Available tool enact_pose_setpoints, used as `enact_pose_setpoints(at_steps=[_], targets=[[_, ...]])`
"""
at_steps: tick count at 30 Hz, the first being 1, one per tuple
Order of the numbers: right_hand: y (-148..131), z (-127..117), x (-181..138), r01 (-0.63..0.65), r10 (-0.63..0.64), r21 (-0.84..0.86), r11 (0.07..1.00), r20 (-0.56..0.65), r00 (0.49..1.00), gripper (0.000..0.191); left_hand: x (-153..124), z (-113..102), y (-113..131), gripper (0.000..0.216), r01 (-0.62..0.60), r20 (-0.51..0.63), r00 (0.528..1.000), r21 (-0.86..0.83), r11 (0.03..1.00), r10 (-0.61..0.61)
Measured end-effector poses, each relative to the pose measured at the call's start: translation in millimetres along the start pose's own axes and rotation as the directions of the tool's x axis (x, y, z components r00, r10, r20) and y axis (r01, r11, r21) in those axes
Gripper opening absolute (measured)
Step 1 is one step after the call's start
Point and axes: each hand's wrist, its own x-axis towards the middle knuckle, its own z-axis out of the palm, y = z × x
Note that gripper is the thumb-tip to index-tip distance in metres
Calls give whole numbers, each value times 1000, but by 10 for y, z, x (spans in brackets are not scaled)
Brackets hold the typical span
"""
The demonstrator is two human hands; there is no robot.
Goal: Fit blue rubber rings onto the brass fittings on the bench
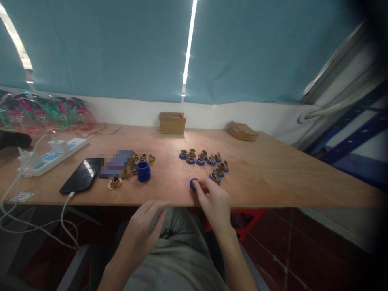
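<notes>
I see the right hand [216,204] pinching a blue, round, plastic-looking piece [192,185] near the brown wooden table's [169,188] front edge; left hand [144,221] loose, thumb parted. Risks: shallow pinch, slip; rightward drift, toppling the nearest gold-coloured, blue-based metal fitting [215,176].

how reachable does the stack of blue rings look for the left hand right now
Probably yes: the left hand looks empty by the front edge of the wooden table, and nothing visible stands between it and the stack of blue rings.
</notes>
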Motion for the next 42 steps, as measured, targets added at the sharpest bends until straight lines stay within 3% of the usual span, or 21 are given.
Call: enact_pose_setpoints(at_steps=[6, 12, 24, 31, 34, 37, 42], targets=[[100, 66, 209, 69, -59, -196, 978, 55, 997, 16, 2, -73, -99, 23, -31, -43, 999, 25, 999, 32], [73, 125, 210, 41, -30, -333, 942, 38, 999, 12, 3, -121, -143, 20, -10, -75, 997, 44, 999, 14], [42, 189, 204, -15, 6, -401, 916, -24, 1000, 14, 19, -175, -183, 19, 17, -149, 989, 75, 997, -5], [-62, 191, 263, -30, 9, -336, 941, -65, 998, 18, 360, -404, -385, 30, 186, -351, 929, 180, 966, -114], [-137, 201, 250, 2, -18, -257, 966, -58, 998, 18, 623, -435, -524, 41, 231, -347, 926, 208, 950, -149], [-228, 249, 182, 90, -90, -145, 985, 10, 996, 18, 813, -391, -625, 35, 233, -299, 941, 220, 947, -162], [-316, 405, 31, 178, -176, -5, 984, 135, 975, 16, 894, -326, -640, 28, 280, -352, 916, 220, 935, -192]])
